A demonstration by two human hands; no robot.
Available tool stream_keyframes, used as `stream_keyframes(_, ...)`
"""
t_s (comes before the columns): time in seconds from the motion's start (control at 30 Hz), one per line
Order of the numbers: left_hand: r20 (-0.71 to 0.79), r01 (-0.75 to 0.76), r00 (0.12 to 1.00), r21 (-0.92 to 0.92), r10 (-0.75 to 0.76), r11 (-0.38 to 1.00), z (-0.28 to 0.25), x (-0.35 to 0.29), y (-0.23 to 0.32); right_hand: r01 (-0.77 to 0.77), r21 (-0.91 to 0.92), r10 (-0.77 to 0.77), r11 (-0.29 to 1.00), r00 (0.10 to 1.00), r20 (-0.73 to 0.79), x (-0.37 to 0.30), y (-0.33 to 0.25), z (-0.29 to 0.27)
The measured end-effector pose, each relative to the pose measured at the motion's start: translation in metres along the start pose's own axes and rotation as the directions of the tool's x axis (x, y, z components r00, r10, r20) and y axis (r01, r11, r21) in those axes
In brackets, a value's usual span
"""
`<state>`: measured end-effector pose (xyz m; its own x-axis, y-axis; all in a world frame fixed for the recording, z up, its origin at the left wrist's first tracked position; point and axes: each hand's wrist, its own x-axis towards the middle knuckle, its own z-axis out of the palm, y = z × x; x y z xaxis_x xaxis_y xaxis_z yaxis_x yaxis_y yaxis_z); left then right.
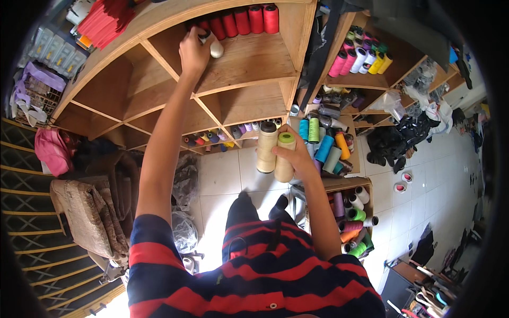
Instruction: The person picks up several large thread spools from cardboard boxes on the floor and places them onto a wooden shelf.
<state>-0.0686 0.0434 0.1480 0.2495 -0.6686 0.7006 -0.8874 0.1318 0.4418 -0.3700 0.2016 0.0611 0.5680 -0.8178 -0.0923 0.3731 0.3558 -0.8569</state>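
My left hand (194, 52) reaches into the top compartment of a wooden shelf (249, 61). Its fingers are closed around a cream thread spool (216, 49), which is tilted with its base toward me. Behind it, a row of red thread spools (242, 22) stands upright along the back of that compartment. In front of my body, my right hand (298, 155) grips two cream thread spools side by side. One spool (266, 151) has a dark top, and the other spool (284, 161) has a lime-green top. The right hand's fingers are partly hidden behind them.
Small spools (212, 137) line a low compartment. On the right are a shelf of pink, white and yellow spools (360, 61), a pile of blue, green and orange spools (324, 148), and an open box (366, 185) of mixed spools. Folded brown cardboard (79, 217) leans at left.
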Motion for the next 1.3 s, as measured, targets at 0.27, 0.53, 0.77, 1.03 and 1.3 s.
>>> stream_keyframes(0.27,0.050,-0.006,0.999,0.396,-0.015,0.918,0.053,0.057,-0.064,-0.077,0.116,0.078,0.990,0.997,-0.011,0.005,0.024,-0.009)
stream_keyframes(0.53,0.062,-0.059,0.998,0.492,0.032,0.869,0.075,0.086,-0.114,-0.101,0.068,0.106,0.993,0.992,-0.075,-0.001,0.045,-0.019)
stream_keyframes(0.77,0.184,-0.025,0.980,0.485,-0.074,0.874,0.075,0.078,-0.100,-0.087,0.101,0.100,0.991,0.987,-0.129,-0.003,0.036,-0.021)
stream_keyframes(1.03,0.162,-0.166,0.982,0.507,0.096,0.846,0.100,0.089,-0.162,-0.109,0.072,0.117,0.991,0.987,-0.108,0.002,0.049,-0.021)
stream_keyframes(1.3,-0.093,-0.116,0.984,0.296,0.150,0.948,0.099,0.058,-0.134,-0.088,0.102,0.096,0.991,0.992,-0.081,0.002,0.056,-0.016)
